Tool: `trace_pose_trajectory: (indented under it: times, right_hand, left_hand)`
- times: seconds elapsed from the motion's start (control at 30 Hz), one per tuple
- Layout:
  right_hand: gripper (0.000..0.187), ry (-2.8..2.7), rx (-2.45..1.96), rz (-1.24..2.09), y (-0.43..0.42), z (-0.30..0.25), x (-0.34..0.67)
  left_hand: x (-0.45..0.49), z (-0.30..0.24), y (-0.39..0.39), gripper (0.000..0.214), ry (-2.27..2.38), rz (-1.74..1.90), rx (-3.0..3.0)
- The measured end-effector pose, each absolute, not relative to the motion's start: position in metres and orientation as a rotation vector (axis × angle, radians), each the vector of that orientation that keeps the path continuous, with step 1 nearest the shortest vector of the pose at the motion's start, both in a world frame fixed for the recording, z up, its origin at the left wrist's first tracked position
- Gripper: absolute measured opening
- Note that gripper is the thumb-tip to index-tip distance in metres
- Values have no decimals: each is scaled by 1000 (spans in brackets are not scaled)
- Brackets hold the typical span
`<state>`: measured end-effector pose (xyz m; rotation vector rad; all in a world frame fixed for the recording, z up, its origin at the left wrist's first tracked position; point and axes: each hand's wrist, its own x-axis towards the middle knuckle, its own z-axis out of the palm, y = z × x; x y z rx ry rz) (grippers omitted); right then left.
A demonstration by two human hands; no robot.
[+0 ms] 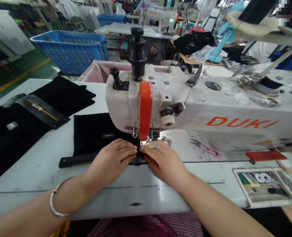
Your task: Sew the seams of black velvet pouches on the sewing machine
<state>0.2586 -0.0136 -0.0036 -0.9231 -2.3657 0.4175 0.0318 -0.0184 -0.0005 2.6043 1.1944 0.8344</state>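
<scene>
A white sewing machine marked DUKI stands on the table, with an orange guard over its needle. Under the needle lies a black fabric piece with a small label and a long black strip along its near edge. My left hand lies on the fabric just left of the presser foot, fingers together and pressing the cloth down. My right hand sits just right of the foot, fingers curled onto the same fabric edge. The fingertips of both hands nearly meet below the needle.
More black fabric pieces and a black strip with a gold zipper lie on the left of the table. Pink thread snips rest to the right of the needle. A blue crate stands behind. A tray sits at right.
</scene>
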Motion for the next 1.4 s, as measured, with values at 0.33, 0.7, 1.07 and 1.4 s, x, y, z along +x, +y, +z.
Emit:
trace_pose_trajectory:
  times: [0.33, 0.7, 1.07, 1.4]
  right_hand:
    - [22, -2375, -943, 279, -8, -6, 255]
    - [27, -2434, -1089, 277, -5, -6, 253]
    - [28, -2456, -1103, 307, -5, -4, 250]
    - [24, -2442, -1115, 311, -3, -6, 248]
  left_hand:
    - [32, 0, 0, 16, 1179, 844, 2589]
    - [32, -3, 18, 14, 1280, 821, 2575]
    - [30, -8, 19, 11, 1339, 819, 2557]
    - [30, -14, 21, 14, 1417, 787, 2600]
